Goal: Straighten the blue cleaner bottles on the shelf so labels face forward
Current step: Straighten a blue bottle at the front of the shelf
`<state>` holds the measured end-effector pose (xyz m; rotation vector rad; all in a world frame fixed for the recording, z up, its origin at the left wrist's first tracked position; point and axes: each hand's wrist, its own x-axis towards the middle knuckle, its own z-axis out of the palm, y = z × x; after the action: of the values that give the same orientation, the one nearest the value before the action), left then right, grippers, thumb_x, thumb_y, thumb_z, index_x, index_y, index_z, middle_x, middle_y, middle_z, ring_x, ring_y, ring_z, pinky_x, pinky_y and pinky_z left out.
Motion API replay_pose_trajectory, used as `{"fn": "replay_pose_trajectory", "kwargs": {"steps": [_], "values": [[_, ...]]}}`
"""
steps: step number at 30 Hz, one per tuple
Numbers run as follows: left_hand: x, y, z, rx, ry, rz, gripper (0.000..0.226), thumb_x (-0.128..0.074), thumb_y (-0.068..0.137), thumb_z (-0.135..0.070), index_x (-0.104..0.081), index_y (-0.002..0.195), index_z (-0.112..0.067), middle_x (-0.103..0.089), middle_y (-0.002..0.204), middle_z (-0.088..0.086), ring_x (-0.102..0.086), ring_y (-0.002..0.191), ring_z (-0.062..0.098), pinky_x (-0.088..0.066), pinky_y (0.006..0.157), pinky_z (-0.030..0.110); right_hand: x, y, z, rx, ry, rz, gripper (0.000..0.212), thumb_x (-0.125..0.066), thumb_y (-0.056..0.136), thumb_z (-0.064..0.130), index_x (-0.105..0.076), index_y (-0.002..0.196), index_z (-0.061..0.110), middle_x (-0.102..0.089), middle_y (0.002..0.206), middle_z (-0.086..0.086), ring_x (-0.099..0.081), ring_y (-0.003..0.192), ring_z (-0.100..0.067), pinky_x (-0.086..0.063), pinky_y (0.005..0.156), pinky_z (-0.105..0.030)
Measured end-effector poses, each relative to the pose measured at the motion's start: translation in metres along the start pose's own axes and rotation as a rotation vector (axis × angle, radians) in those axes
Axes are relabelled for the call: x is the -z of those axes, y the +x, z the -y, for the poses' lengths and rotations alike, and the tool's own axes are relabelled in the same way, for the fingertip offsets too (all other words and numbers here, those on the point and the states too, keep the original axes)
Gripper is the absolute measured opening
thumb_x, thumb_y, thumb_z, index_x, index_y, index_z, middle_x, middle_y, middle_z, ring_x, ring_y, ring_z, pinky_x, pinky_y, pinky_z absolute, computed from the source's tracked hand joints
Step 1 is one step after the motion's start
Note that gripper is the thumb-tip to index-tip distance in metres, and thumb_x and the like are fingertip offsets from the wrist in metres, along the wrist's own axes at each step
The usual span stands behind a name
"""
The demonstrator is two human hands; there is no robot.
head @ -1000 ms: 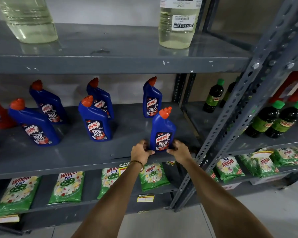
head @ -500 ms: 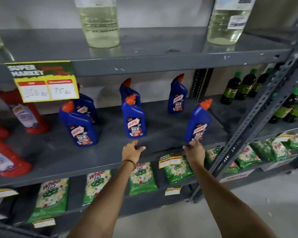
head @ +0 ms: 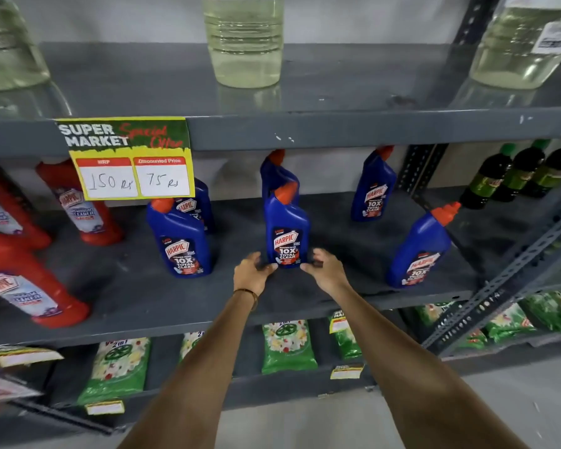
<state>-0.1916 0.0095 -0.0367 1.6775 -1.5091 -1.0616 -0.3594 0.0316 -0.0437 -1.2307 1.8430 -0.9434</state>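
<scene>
Between my left hand (head: 251, 273) and right hand (head: 326, 270), gripped low, the blue plastic orange-capped cleaner bottle (head: 285, 234) faces forward; the tilted bottle (head: 421, 251) rightward remains.

Both forearms were bare, with no sleeves reaching into view. A thin gold-coloured metal bangle (head: 247, 293) circled the left wrist. The right wrist carried nothing, and no rings showed.

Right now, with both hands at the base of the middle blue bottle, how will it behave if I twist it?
The middle blue bottle is tall on a small base, so it may tip if pushed high. Its rigid plastic body should hold its shape. With the left hand and right hand low, it will likely slide on the shelf.
</scene>
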Motion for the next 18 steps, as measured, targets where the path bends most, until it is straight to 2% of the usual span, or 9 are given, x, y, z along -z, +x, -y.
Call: {"fn": "replay_pose_trajectory", "kwargs": {"steps": [4,7,9,13,18], "values": [[-0.005,0.011,-0.006,-0.025,0.008,0.055,0.039,-0.066,0.082,-0.02,-0.056,0.113,0.002,-0.064,0.119,0.02,-0.058,0.112,0.031,-0.045,0.086,0.032,-0.003,0.019,0.005,0.041,0.017,0.07,0.045,-0.069,0.081,0.014,-0.053,0.122,0.003,-0.063,0.123,-0.017,-0.06,0.111,-0.028,-0.048,0.097,-0.039],[-0.007,0.015,-0.006,-0.049,0.009,0.083,0.031,-0.062,0.085,-0.018,-0.057,0.111,-0.001,-0.065,0.117,0.017,-0.06,0.109,0.029,-0.046,0.084,0.03,-0.004,0.024,0.006,0.058,0.057,0.107,0.044,-0.068,0.081,0.014,-0.055,0.122,0.005,-0.065,0.121,-0.015,-0.061,0.111,-0.026,-0.048,0.096,-0.036],[-0.008,0.016,-0.006,-0.062,0.01,0.076,0.032,-0.061,0.086,-0.019,-0.057,0.112,-0.001,-0.066,0.117,0.017,-0.06,0.109,0.029,-0.047,0.088,0.032,-0.003,0.025,0.005,0.073,0.058,0.107,0.041,-0.067,0.082,0.014,-0.056,0.121,0.005,-0.065,0.12,-0.015,-0.061,0.11,-0.026,-0.047,0.093,-0.032],[-0.006,0.011,-0.004,-0.061,-0.033,0.076,0.034,-0.065,0.083,-0.018,-0.058,0.113,-0.003,-0.066,0.116,0.016,-0.061,0.106,0.026,-0.045,0.084,0.026,0.0,0.021,0.003,0.078,0.067,0.117,0.037,-0.065,0.083,0.012,-0.057,0.119,0.004,-0.065,0.12,-0.016,-0.061,0.11,-0.026,-0.048,0.093,-0.033],[-0.002,-0.003,0.001,-0.06,-0.061,0.093,0.037,-0.068,0.08,-0.02,-0.058,0.112,-0.005,-0.067,0.115,0.015,-0.062,0.104,0.026,-0.05,0.091,0.034,0.005,0.005,-0.002,0.082,0.06,0.139,0.038,-0.065,0.084,0.014,-0.057,0.12,0.005,-0.064,0.122,-0.015,-0.06,0.111,-0.024,-0.048,0.095,-0.034]]}}
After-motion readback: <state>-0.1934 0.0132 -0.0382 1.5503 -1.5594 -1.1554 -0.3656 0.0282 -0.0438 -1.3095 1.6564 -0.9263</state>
